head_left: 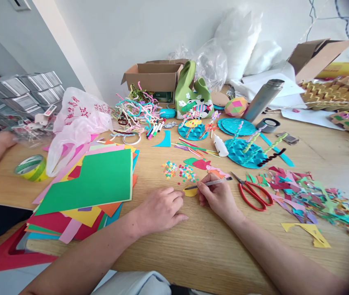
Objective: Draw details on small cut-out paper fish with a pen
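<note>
My right hand (214, 191) is closed around a slim grey pen (220, 181) with a dark end, its other end over a small yellow paper cutout (191, 192). At the cutout's left edge lies my left hand (163, 208), palm down, fingers loosely stretched and thumb apart, holding nothing. Just beyond are paper fish (201, 164) in red, green and pink. Two small piles of coloured paper dots (187, 173) sit beside them. Red-handled scissors (255, 195) lie open to the right of my right hand.
Coloured paper sheets (100, 176) are stacked at left, beside green-yellow tape (32, 167). Paper scraps (303, 192) spread at right. Behind stand blue discs with pipe cleaners (244, 152), a steel flask (265, 98) and a pipe-cleaner heap (136, 108). Another person's hands (1, 138) rest far left.
</note>
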`<state>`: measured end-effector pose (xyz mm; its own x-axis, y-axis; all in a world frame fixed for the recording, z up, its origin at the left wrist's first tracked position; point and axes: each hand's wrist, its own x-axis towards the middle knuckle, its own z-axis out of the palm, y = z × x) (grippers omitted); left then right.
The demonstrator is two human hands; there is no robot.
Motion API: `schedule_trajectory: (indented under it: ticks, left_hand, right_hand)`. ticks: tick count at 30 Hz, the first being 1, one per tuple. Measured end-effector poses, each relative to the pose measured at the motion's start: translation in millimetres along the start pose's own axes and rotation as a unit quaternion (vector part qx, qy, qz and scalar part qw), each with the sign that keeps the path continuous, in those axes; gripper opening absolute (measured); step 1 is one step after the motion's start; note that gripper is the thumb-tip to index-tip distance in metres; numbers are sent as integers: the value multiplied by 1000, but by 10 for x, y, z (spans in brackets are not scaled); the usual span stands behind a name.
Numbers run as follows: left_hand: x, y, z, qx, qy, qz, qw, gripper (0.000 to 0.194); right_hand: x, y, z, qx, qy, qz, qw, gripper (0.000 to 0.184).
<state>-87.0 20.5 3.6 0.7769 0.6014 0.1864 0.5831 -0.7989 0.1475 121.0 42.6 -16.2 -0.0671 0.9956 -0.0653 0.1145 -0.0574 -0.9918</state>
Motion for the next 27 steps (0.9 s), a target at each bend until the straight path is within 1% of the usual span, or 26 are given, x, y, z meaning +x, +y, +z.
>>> schedule_trajectory:
  ticks: [12, 27]
  left_hand:
    - [0, -3, 2, -4, -3, -3, 1000, 29]
    - [1, 0, -4, 0, 10, 4, 1000, 29]
  right_hand:
    - [3, 13, -1, 6, 5, -2, 1000, 36]
    - [4, 11, -7, 15, 8, 3, 1000, 33]
